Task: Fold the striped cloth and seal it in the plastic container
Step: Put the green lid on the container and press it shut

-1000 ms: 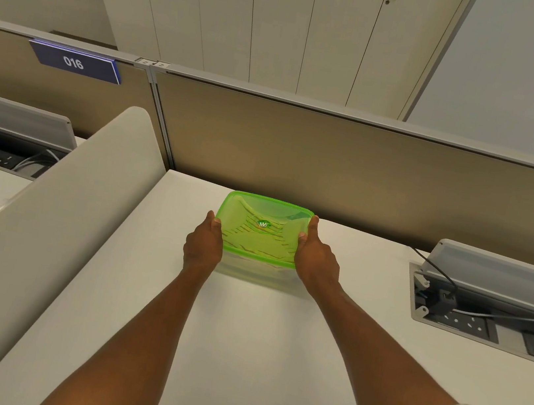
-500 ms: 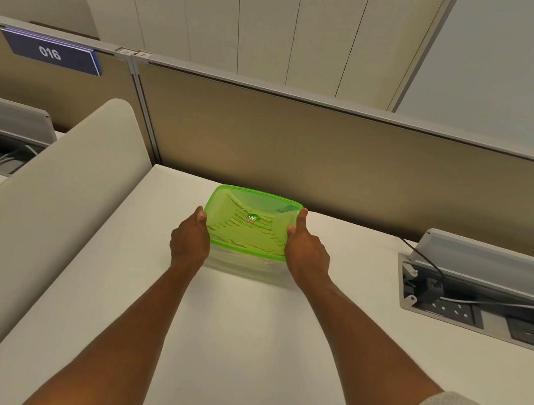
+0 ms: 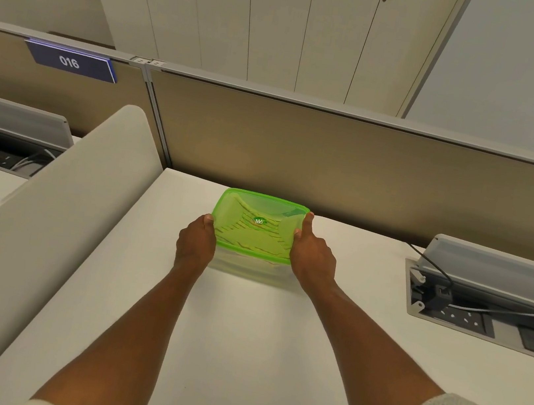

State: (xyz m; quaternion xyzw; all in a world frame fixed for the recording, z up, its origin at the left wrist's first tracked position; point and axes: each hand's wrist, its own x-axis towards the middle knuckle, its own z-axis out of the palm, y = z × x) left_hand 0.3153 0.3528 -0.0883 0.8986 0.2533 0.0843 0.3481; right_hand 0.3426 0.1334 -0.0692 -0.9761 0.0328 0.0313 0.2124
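My fingers wrap both short sides of the container (image 3: 251, 266), left hand (image 3: 197, 240) and right hand (image 3: 313, 256) clamped, thumbs on the green lid (image 3: 245, 199); the cloth (image 3: 246, 239) lies folded inside; lid on, I judge only final pressing remains; it sits on the surface (image 3: 238, 337).

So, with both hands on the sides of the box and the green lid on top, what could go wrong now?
1. The translucent green plastic lid may not be snapped along its far edge, so the seal could be partial.
2. The striped cloth shows right under it and might catch in the rim.
3. The left hand and right hand squeeze the clear plastic container; the lid could pop.
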